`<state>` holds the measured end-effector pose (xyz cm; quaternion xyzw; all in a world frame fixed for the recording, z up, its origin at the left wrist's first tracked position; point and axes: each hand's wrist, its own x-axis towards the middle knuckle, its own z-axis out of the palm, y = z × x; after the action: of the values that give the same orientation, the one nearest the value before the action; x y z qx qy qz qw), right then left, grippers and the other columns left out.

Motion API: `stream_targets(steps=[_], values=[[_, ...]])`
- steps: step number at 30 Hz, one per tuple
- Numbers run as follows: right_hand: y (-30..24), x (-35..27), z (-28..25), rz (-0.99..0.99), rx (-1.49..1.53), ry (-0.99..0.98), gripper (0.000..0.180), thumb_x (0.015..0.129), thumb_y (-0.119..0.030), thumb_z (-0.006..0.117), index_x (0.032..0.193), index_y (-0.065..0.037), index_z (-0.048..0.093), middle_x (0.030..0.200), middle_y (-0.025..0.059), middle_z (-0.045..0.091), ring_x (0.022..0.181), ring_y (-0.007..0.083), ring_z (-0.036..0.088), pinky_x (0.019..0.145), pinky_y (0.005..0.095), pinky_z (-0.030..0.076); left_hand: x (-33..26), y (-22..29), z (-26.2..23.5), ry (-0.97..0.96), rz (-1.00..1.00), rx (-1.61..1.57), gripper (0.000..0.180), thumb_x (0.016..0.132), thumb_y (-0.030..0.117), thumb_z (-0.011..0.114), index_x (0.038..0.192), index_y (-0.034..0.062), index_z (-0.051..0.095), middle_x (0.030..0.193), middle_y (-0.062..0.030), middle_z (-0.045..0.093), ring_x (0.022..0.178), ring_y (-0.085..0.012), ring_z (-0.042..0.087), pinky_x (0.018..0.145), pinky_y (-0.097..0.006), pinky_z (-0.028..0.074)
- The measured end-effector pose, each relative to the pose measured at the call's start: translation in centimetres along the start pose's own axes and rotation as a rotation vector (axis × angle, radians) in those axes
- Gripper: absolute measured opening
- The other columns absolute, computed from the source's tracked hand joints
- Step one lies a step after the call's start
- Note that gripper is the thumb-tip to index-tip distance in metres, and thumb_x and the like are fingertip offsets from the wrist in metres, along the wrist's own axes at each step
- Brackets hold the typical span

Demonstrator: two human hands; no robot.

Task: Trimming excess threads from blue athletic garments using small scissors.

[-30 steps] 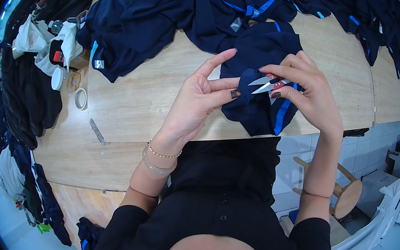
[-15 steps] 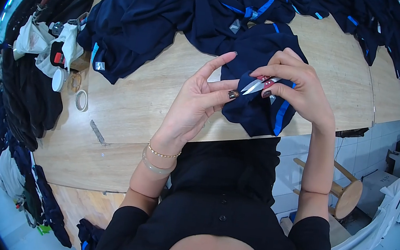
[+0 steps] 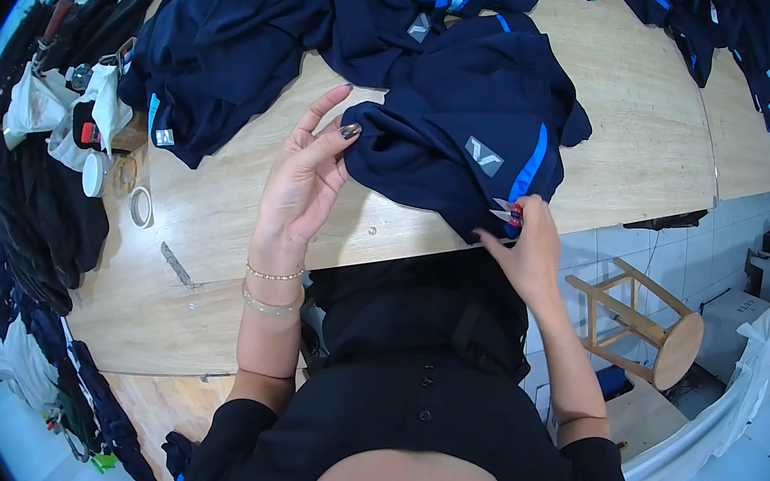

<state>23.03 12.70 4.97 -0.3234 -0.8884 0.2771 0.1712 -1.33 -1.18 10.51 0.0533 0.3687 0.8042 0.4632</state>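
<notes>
Bright tabletop (image 3: 628, 136), curved edges, dark corners

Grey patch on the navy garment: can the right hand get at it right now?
Probably yes: the grey patch faces up uncovered, close to the right hand, and the navy garment isn't folded over it; that hand holds red-handled snips, though.

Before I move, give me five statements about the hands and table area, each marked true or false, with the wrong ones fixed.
1. The left hand holds the navy garment at its left edge. True.
2. The right hand is without a tool. False: it holds red-handled snips.
3. A grey patch shows on that garment. True.
4. The tape roll lies right of it. False: left.
5. The wooden stool has a square seat. False: round.
</notes>
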Motion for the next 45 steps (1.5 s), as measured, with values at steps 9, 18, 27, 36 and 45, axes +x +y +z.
stream_targets(steps=[9, 18, 27, 36, 45], values=[[5.9, 5.3, -8.9, 0.187, 0.335, 0.814, 0.014, 0.082, 0.002, 0.057, 0.095, -0.003, 0.055, 0.075, -0.0019, 0.052, 0.062, 0.0062, 0.045, 0.054, 0.022, 0.038, -2.6, -3.4, 1.0, 0.167, 0.708, 1.472, 0.034, 0.068, -0.008, 0.053, 0.098, 0.004, 0.064, 0.087, -0.0074, 0.053, 0.064, -0.0166, 0.053, 0.055, -0.028, 0.044], [9.6, 3.8, -8.4, 0.572, 0.937, 0.539, 0.028, 0.088, -0.003, 0.057, 0.117, -0.005, 0.057, 0.073, 0.0052, 0.062, 0.043, 0.0023, 0.029, 0.04, 0.0182, 0.022, -2.2, -16.3, 11.4, -0.646, 0.817, 0.988, 0.025, 0.078, -0.003, 0.059, 0.102, -0.0014, 0.054, 0.1, -0.0109, 0.05, 0.079, -0.0259, 0.061, 0.066, -0.032, 0.053], [5.9, 1.5, -5.0, 0.422, 1.006, 0.76, 0.013, 0.092, -0.01, 0.058, 0.1, -0.002, 0.063, 0.085, 0.004, 0.065, 0.047, 0.0001, 0.031, 0.043, 0.0175, 0.021, 0.0, -15.8, 13.4, -0.535, 0.833, 0.926, 0.02, 0.077, -0.006, 0.06, 0.096, 0.0021, 0.059, 0.098, -0.0101, 0.051, 0.073, -0.0226, 0.06, 0.061, -0.03, 0.05], [6.1, 2.9, -6.1, 0.328, 0.924, 0.821, 0.011, 0.092, -0.009, 0.057, 0.098, -0.001, 0.063, 0.085, 0.0057, 0.063, 0.046, 0.0012, 0.026, 0.043, 0.0207, 0.018, -0.5, 6.7, -6.6, 0.533, 0.871, 0.867, 0.02, 0.093, 0.009, 0.043, 0.1, 0.0046, 0.062, 0.099, -0.002, 0.059, 0.085, -0.0091, 0.052, 0.079, -0.023, 0.044], [5.3, 5.7, -2.4, 0.341, 0.402, 0.321, 0.024, 0.088, -0.017, 0.065, 0.095, 0.006, 0.065, 0.085, 0.0113, 0.068, 0.074, 0.0154, 0.063, 0.07, 0.0281, 0.048, -3.8, -0.4, -12.7, 0.562, 0.471, 1.137, 0.031, 0.097, 0.021, 0.05, 0.116, -0.0022, 0.057, 0.106, -0.0131, 0.062, 0.095, -0.0192, 0.058, 0.089, -0.029, 0.043]])
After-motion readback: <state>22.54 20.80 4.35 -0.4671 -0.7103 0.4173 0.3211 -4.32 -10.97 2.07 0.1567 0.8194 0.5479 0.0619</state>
